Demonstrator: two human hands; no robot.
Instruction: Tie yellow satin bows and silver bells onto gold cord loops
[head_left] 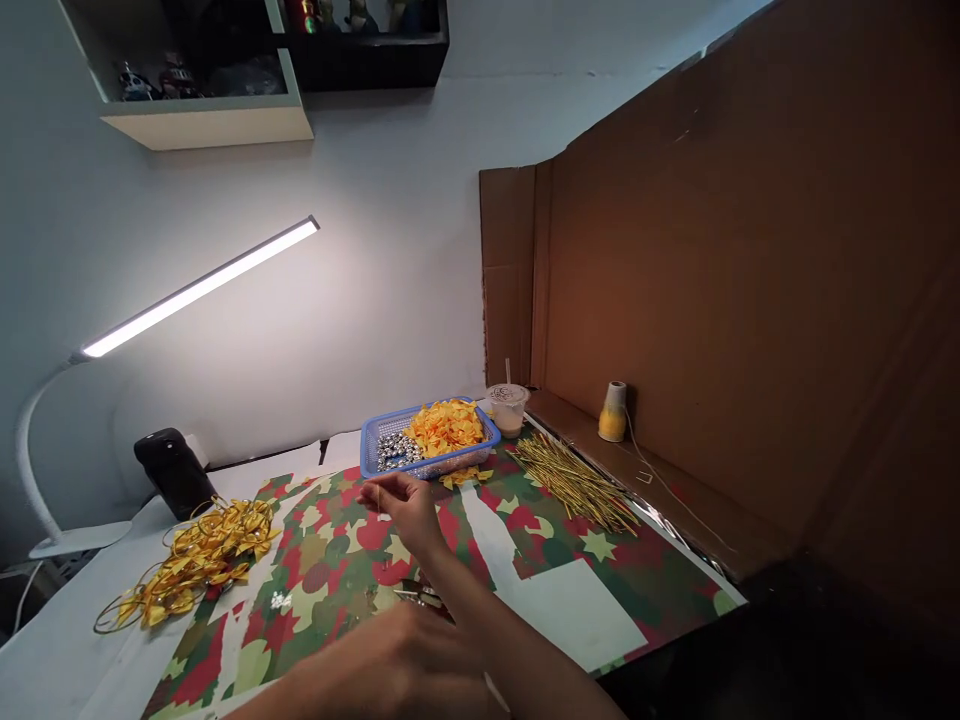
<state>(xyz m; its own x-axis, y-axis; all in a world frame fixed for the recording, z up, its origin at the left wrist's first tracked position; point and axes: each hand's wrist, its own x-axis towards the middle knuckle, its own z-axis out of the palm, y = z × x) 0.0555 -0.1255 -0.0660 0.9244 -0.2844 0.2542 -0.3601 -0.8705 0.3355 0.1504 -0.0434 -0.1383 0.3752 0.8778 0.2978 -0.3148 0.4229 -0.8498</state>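
1. Head view: the right hand (403, 505) pinched a thin gold wire (379, 496) just near of the blue basket (373, 455).
2. The left hand (397, 665) hung nearest, back turned; its grip could not be told.
3. Gold bows (199, 560) lay heaped on the desk (60, 650) at left. With the basket full and wire bundle (574, 482) thick, much seemingly remained.

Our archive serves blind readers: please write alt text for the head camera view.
A person's right hand reaches toward a blue basket of orange pieces and silver beads on a camouflage-patterned sheet; the left hand is nearer. Gold ribbons lie left, gold sticks right.
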